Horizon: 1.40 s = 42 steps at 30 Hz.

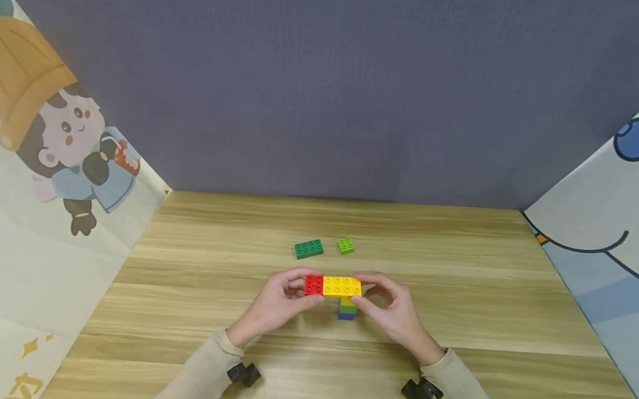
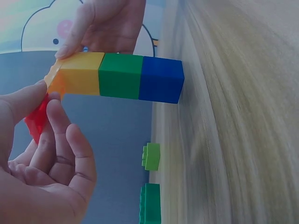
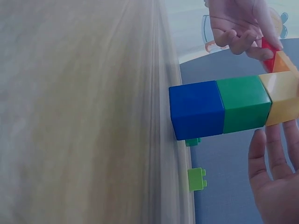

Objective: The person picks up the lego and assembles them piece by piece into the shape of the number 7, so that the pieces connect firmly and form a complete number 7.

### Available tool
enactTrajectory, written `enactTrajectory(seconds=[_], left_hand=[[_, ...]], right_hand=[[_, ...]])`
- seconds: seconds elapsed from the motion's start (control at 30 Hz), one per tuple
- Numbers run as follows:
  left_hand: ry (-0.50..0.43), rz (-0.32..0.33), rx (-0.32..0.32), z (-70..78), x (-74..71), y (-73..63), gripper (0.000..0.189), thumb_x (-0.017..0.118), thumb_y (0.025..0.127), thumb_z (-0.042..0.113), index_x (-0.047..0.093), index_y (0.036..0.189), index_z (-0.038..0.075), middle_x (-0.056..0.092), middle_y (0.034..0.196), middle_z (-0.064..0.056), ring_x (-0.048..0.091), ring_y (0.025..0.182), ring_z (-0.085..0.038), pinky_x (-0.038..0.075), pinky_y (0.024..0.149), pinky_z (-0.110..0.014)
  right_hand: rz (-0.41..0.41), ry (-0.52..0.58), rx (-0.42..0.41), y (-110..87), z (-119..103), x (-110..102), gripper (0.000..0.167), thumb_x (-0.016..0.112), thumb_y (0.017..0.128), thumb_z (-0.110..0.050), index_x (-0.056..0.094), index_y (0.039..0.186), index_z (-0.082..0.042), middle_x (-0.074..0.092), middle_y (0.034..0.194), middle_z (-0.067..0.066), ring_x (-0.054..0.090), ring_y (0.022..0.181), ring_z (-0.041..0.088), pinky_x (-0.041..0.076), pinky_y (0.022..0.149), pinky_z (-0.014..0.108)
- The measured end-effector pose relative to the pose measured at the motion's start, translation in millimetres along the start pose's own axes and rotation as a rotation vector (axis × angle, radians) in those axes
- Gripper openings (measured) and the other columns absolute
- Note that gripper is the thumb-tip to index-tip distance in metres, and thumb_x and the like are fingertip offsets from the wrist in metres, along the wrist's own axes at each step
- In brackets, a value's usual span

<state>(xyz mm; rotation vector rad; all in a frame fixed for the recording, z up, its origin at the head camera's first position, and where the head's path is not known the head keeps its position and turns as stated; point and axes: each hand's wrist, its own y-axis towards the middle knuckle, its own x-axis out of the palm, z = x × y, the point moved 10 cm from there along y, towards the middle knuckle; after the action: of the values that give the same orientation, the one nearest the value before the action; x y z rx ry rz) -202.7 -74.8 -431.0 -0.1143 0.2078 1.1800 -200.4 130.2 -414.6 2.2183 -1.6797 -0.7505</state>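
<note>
A stack of toy building bricks stands upright on the table, with a blue brick [image 2: 162, 79] at the bottom, a green brick [image 2: 120, 76] above it and a yellow brick [image 2: 81, 74] over that. Across the top lies a long yellow brick [image 1: 341, 286], reaching out to the left. At its left end is a red brick [image 1: 313, 284], which my left hand [image 1: 279, 298] pinches between thumb and fingers. Thumb and fingertips of my right hand [image 1: 395, 308] grip the right end of the long yellow brick, above the stack. How red and yellow join is partly hidden by fingers.
Behind the hands, a dark green brick [image 1: 308, 249] and a small lime green brick [image 1: 346, 245] lie on the wooden table [image 1: 213, 229]. A grey-blue panel [image 1: 353, 104] rises at the table's back edge, with printed cartoon panels at both sides.
</note>
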Motion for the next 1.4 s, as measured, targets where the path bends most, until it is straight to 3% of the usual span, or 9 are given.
enactTrajectory(seconds=[0.9, 1.4], left_hand=[[0.038, 0.021, -0.001, -0.2, 2.2, 5.6, 0.045, 0.083, 0.094, 0.019, 0.07, 0.136, 0.009, 0.08, 0.119, -0.011, 0.068, 0.09, -0.017, 0.058, 0.08, -0.022], [0.002, 0.017, 0.004, -0.3, 4.7, 7.2, 0.045, 0.083, 0.094, 0.018, 0.07, 0.136, 0.008, 0.079, 0.122, -0.014, 0.071, 0.092, -0.017, 0.06, 0.079, -0.023]], right_hand=[[0.006, 0.026, -0.008, -2.4, 3.4, 0.0, 0.038, 0.077, 0.086, 0.017, 0.071, 0.122, 0.006, 0.074, 0.126, -0.01, 0.068, 0.106, 0.002, 0.061, 0.083, 0.022], [0.0, 0.039, -0.033, 0.1, -0.8, 1.3, 0.038, 0.076, 0.086, 0.018, 0.07, 0.122, 0.008, 0.074, 0.127, -0.009, 0.067, 0.108, 0.002, 0.06, 0.084, 0.02]])
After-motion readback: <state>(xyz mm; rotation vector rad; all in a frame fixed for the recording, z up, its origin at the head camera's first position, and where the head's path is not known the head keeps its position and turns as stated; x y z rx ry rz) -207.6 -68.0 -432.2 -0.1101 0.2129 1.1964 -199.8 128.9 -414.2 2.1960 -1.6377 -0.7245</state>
